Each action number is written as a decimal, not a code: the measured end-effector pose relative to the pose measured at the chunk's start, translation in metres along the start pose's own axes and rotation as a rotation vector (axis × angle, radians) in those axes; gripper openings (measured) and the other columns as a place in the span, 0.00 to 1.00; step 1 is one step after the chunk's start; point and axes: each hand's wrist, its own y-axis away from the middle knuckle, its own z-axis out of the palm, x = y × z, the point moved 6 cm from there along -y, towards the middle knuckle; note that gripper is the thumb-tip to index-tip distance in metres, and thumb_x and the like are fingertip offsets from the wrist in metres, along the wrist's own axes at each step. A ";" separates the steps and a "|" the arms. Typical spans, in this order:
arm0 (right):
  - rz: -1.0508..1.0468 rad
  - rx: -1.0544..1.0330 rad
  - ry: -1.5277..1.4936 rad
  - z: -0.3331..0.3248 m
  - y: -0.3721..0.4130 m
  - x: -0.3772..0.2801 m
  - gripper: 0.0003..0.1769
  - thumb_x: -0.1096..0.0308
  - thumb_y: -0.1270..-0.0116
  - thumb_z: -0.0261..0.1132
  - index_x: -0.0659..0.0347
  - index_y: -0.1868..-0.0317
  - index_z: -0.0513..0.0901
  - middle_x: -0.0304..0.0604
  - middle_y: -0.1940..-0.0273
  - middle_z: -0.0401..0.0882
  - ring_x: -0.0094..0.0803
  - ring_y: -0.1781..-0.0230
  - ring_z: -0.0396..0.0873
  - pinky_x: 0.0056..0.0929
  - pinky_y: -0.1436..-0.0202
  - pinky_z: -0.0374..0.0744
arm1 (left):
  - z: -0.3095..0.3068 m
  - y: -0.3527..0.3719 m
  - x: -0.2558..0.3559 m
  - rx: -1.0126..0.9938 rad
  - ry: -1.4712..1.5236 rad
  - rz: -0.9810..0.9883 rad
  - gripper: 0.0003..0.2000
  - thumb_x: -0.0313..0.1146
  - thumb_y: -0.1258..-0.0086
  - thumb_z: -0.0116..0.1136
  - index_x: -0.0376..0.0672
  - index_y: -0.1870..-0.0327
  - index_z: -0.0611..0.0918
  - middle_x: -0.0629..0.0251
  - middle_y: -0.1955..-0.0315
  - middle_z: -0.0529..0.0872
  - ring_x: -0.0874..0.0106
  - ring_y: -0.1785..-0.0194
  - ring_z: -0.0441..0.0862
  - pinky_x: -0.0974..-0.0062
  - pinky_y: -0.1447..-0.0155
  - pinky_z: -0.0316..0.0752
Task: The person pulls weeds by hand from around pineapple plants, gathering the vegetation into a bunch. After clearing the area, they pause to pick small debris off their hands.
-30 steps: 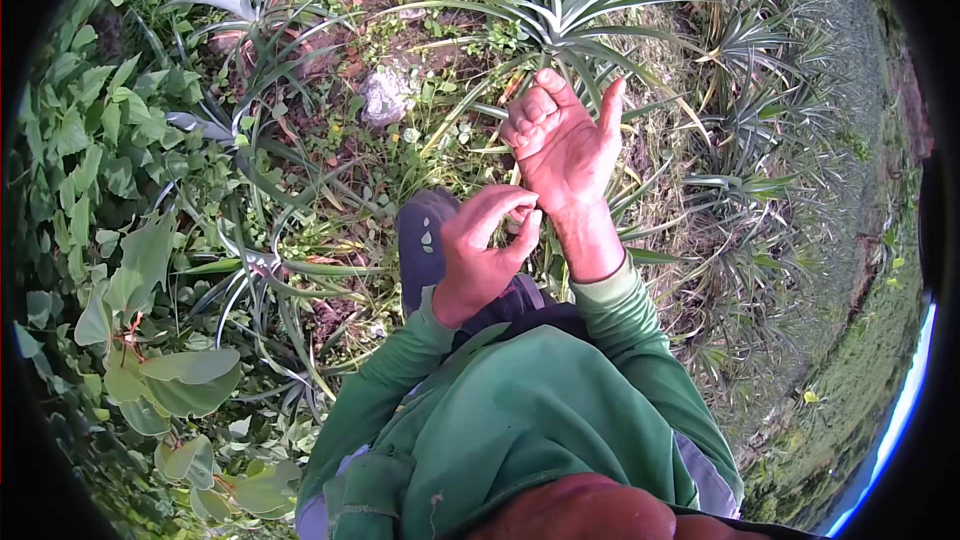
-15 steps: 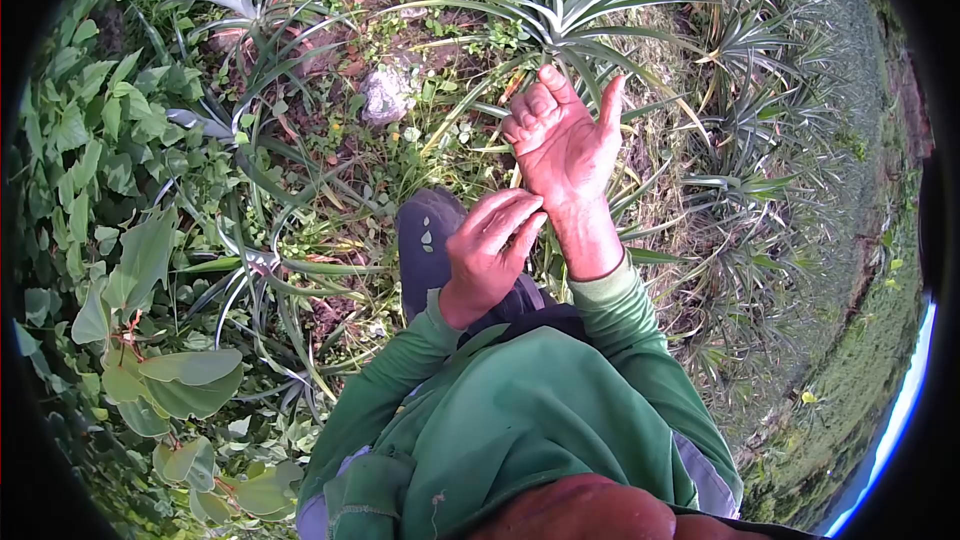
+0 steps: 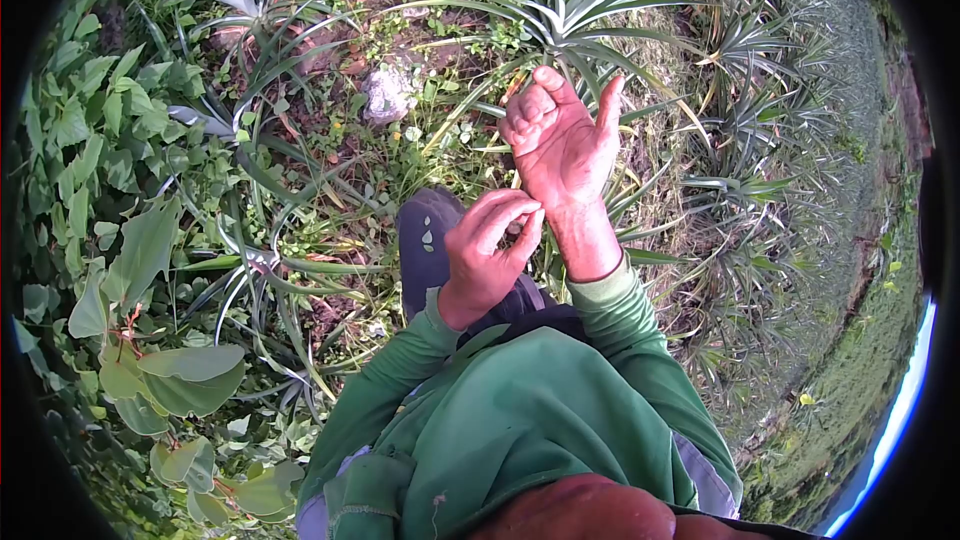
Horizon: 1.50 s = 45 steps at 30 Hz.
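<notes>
My right hand (image 3: 565,145) is turned palm up, its thumb stretched out to the side and its fingers partly curled. Nothing lies in its palm. Close against the little-finger side of that wrist is my left hand (image 3: 488,252), thumb and fingertips pinched together. Whatever the pinch holds, if anything, is too small to make out. Both arms wear green sleeves (image 3: 625,315). Beyond the right fingertips grows a pineapple plant (image 3: 562,25) with long narrow leaves.
A pale rock (image 3: 387,95) lies on the weedy soil ahead. One dark boot (image 3: 425,240) shows under my left hand. Broad-leaved plants (image 3: 190,380) crowd the left side, and spiky pineapple plants (image 3: 745,120) run in rows along the right.
My left thumb and fingertips have drawn closer together beside the right wrist. The right hand has shifted only slightly.
</notes>
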 end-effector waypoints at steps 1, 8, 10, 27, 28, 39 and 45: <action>0.000 -0.001 0.009 0.000 0.000 0.000 0.46 0.25 0.24 0.45 0.67 0.45 0.81 0.41 0.72 0.75 0.35 0.69 0.72 0.32 0.62 0.71 | 0.000 0.000 0.000 -0.011 0.002 -0.003 0.08 0.19 0.39 0.72 0.34 0.60 0.87 0.55 0.63 0.89 0.63 0.61 0.89 0.69 0.54 0.83; 0.008 -0.014 0.028 0.003 0.002 0.004 0.47 0.25 0.24 0.44 0.67 0.44 0.81 0.42 0.72 0.75 0.35 0.69 0.73 0.32 0.62 0.72 | -0.002 -0.003 0.001 -0.041 0.013 -0.035 0.08 0.18 0.40 0.72 0.33 0.61 0.87 0.56 0.64 0.89 0.64 0.63 0.88 0.69 0.56 0.83; 0.014 -0.017 0.037 0.004 0.002 0.005 0.47 0.25 0.23 0.43 0.68 0.44 0.80 0.44 0.70 0.77 0.35 0.68 0.73 0.32 0.62 0.72 | -0.002 -0.003 0.000 -0.051 0.034 -0.074 0.08 0.18 0.40 0.71 0.32 0.61 0.87 0.56 0.64 0.89 0.64 0.63 0.88 0.69 0.57 0.83; 0.011 -0.073 0.150 0.003 0.003 0.009 0.50 0.24 0.23 0.37 0.68 0.42 0.78 0.47 0.69 0.78 0.36 0.68 0.74 0.32 0.62 0.74 | -0.002 -0.009 0.002 -0.111 0.024 -0.054 0.08 0.16 0.43 0.70 0.32 0.63 0.85 0.57 0.67 0.87 0.67 0.65 0.87 0.72 0.60 0.81; 0.013 -0.070 0.156 0.002 0.003 0.010 0.50 0.24 0.23 0.37 0.68 0.42 0.78 0.47 0.69 0.78 0.36 0.68 0.74 0.32 0.62 0.74 | -0.001 -0.009 0.002 -0.106 0.025 -0.049 0.08 0.15 0.43 0.70 0.32 0.63 0.85 0.57 0.67 0.87 0.67 0.66 0.86 0.72 0.60 0.81; 0.011 -0.074 0.134 0.003 0.001 0.013 0.48 0.25 0.23 0.39 0.68 0.42 0.78 0.48 0.70 0.82 0.36 0.70 0.80 0.32 0.62 0.78 | 0.000 -0.007 -0.003 -0.095 -0.008 -0.046 0.09 0.14 0.43 0.68 0.30 0.62 0.84 0.59 0.67 0.87 0.73 0.67 0.85 0.76 0.62 0.81; 0.035 -0.057 0.118 0.001 0.003 0.013 0.50 0.24 0.23 0.37 0.68 0.42 0.78 0.48 0.69 0.78 0.37 0.68 0.73 0.33 0.60 0.74 | 0.000 -0.004 -0.005 -0.084 -0.013 -0.011 0.08 0.14 0.43 0.67 0.30 0.62 0.84 0.59 0.67 0.86 0.74 0.69 0.83 0.76 0.64 0.79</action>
